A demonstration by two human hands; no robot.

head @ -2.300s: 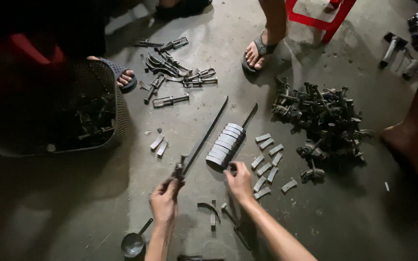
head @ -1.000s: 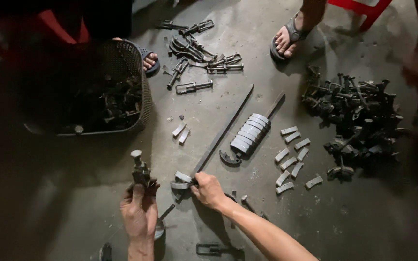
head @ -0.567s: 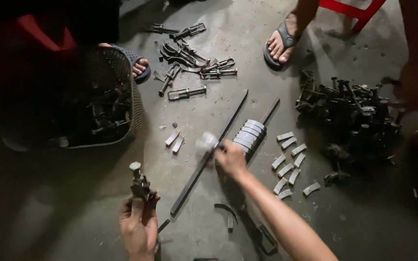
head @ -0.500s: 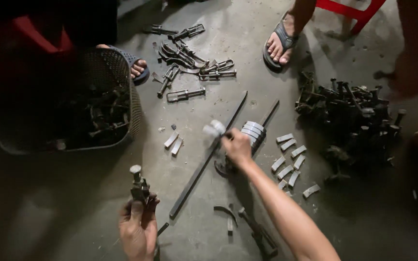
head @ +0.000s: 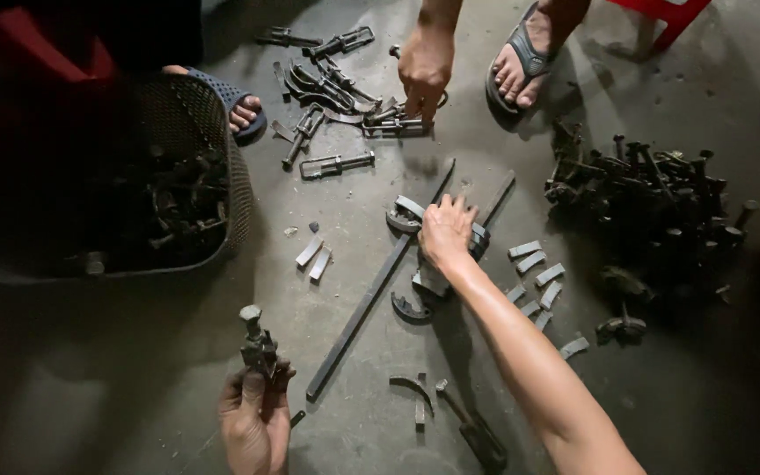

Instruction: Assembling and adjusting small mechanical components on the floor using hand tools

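Head view: left hand (head: pixel 252 422) clenched round small dark metal clamp part (head: pixel 259 347), held upright above floor; right hand (head: pixel 446 230) reaching ahead, fingers curled onto stack of curved grey plates (head: pixel 405 214) beside long flat bar (head: pixel 380 281); judged step: picking plate; next calls for firm pinch, clean lift

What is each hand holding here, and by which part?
Left hand grips a small metal clamp part by its lower end. Right hand rests on stacked curved metal pieces; grip unclear.

row of curved plates (head: pixel 478 236) mostly under the right hand (head: pixel 446 230); dark basket (head: pixel 237 189) contents too dim to tell
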